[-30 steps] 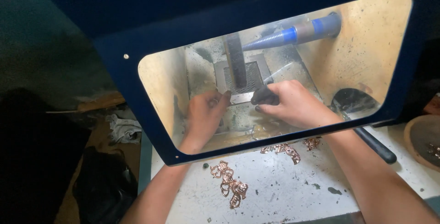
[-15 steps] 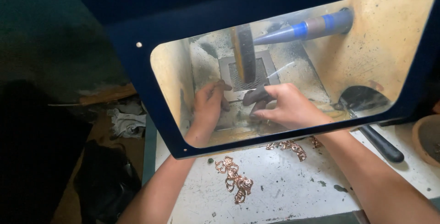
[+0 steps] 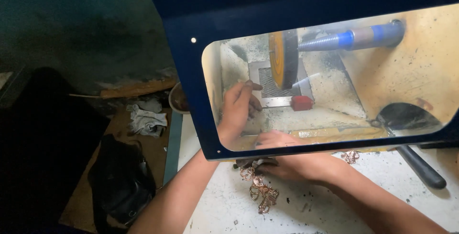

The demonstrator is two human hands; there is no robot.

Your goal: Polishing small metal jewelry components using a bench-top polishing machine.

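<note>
Behind the clear shield [image 3: 420,71], the left hand [image 3: 237,111] pinches a small piece, too small to identify, just left of the yellow buffing wheel [image 3: 283,58]. The right hand [image 3: 287,160] lies nearer, at the shield's lower edge, fingers closed on the copper-coloured rings [image 3: 260,191] heaped on the white table [image 3: 325,210].
</note>
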